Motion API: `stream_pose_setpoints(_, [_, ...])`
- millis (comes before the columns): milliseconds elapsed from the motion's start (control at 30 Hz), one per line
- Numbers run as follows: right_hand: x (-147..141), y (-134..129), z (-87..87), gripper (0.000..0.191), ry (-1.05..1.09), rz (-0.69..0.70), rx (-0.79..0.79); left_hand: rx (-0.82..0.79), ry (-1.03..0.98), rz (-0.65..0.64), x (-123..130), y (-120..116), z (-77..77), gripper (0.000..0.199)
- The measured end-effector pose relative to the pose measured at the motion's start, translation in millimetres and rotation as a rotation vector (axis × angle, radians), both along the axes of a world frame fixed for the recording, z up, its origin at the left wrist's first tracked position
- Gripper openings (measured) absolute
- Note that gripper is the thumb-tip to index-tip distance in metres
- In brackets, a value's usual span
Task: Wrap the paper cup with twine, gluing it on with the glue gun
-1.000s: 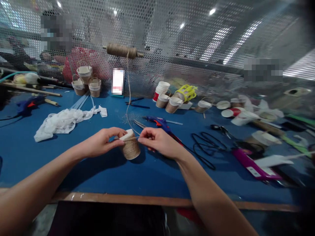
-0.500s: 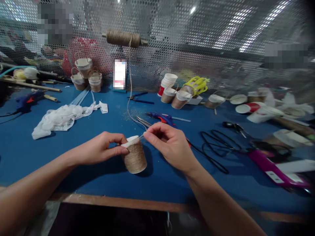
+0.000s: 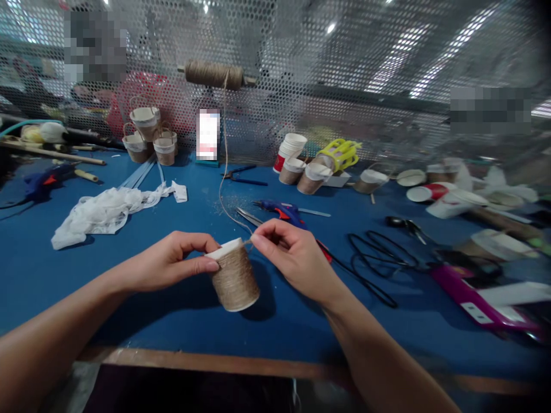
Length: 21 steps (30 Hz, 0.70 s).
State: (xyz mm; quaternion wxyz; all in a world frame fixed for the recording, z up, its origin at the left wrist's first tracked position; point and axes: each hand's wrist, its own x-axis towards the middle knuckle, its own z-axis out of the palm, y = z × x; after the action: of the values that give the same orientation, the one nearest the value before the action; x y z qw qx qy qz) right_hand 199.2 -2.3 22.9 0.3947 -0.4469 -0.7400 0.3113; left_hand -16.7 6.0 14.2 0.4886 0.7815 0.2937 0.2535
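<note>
A paper cup wound with brown twine tilts above the blue table, its white rim toward me on the left. My left hand pinches that rim, thumb outside and fingers inside the mouth. Close to the cup's right edge, my right hand pinches the twine between thumb and fingertips. From there the strand runs slack over the table and up to a twine spool on a rod at the mesh. Scissors and a blue glue gun lie just beyond my right hand.
White lace lies in a heap at left, near finished small baskets. Pliers and more wrapped cups sit toward the back. At right are a black cable and a purple power strip.
The cup's wound twine reaches closer to the rim, with less white showing. My right hand has shifted slightly, still on the twine. The whole view has tilted a little.
</note>
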Motion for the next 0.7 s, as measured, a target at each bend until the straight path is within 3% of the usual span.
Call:
stream_pose_setpoints(200, [1.3,1.2,-0.9,0.011,0.034,0.042,-0.11,-0.078,-0.102,-0.066,-0.5,-1.4,2.0,0.011])
stream_pose_setpoints(367, [2.5,1.9,0.3,0.028,0.026,0.183,-0.226,-0.141,-0.183,-0.088,-0.4,-2.6,4.1,0.011])
stream_pose_setpoints(700, [7.3,2.0,2.5,0.018,0.098,0.369,-0.482,-0.233,-0.153,-0.142,-4.7,-2.4,6.9,0.022])
